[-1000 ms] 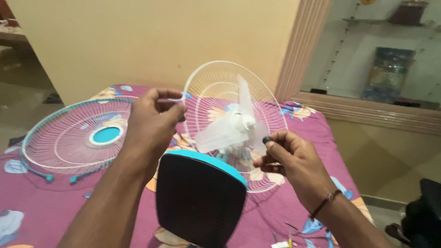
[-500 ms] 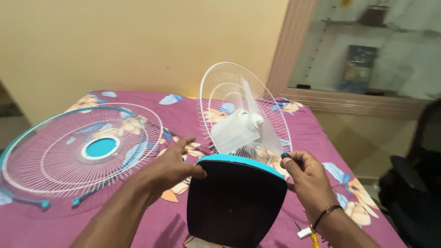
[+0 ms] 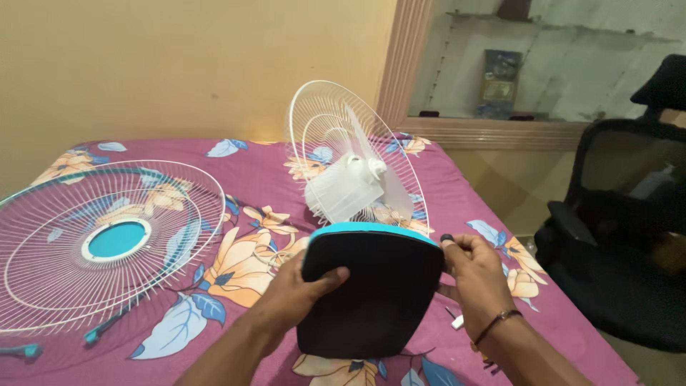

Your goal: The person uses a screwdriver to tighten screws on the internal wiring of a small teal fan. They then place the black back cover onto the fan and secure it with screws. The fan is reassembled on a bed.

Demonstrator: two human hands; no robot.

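A table fan lies tipped on the flowered purple bedsheet (image 3: 250, 179), its black base (image 3: 371, 293) with a teal rim facing me. My left hand (image 3: 296, 289) grips the base's left edge, thumb on its underside. My right hand (image 3: 475, 275) holds the base's right edge and pinches a small black knob (image 3: 447, 238) at its upper corner. Beyond the base sit the white motor housing (image 3: 343, 191), a clear blade and the white rear wire guard (image 3: 336, 136), standing on edge.
The detached front guard (image 3: 107, 243), white wire with a teal centre, lies flat at the left. A black office chair (image 3: 614, 236) stands off the bed's right side. A glass cabinet (image 3: 543, 64) is behind it. Small loose parts (image 3: 457, 322) lie near my right wrist.
My left hand came down from the rear guard to the base's left edge. My view shifted left and closer; the right hand stays at the base's right corner.
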